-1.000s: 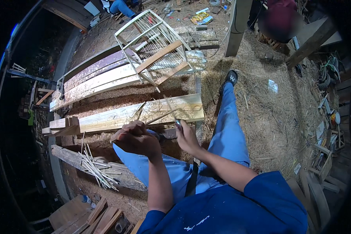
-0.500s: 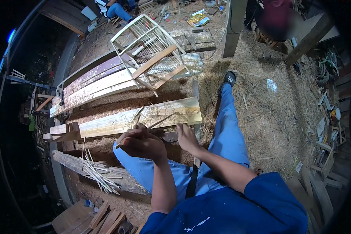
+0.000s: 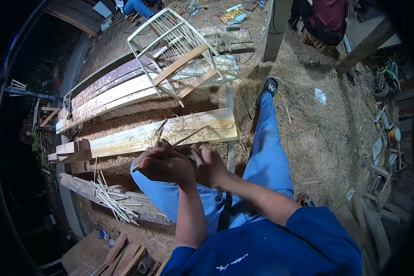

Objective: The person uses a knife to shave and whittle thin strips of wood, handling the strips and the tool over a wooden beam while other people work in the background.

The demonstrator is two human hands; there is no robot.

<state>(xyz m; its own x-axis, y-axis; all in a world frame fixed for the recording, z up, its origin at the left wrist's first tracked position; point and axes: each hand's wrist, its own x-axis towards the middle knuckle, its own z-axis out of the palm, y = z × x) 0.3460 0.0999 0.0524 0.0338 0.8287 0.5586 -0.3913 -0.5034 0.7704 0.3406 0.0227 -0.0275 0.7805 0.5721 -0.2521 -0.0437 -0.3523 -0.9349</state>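
My left hand [image 3: 166,166] is closed round a thin wooden strip [image 3: 187,136], whose far part slants up to the right above the plank. A pale end pokes out on the left side of the fist. Close beside it on the right, my right hand [image 3: 210,164] has its fingers curled; whatever they hold is hidden. A dark narrow piece [image 3: 160,129] shows just beyond the left fist; whether it is held or lies on the plank I cannot tell. Both hands are over my lap, in front of a pale plank [image 3: 124,138] strewn with curly shavings.
A slatted wooden frame [image 3: 172,50] rests on long boards [image 3: 110,99] farther off. Thin sticks [image 3: 112,198] lie bundled on a rough beam [image 3: 80,185] at left. A post [image 3: 276,34] stands ahead. Two people sit at the far side. Shavings cover the ground [image 3: 324,138].
My right hand has moved left, up against the left hand. The left fist keeps its grip on the strip. The whole view has shifted slightly.
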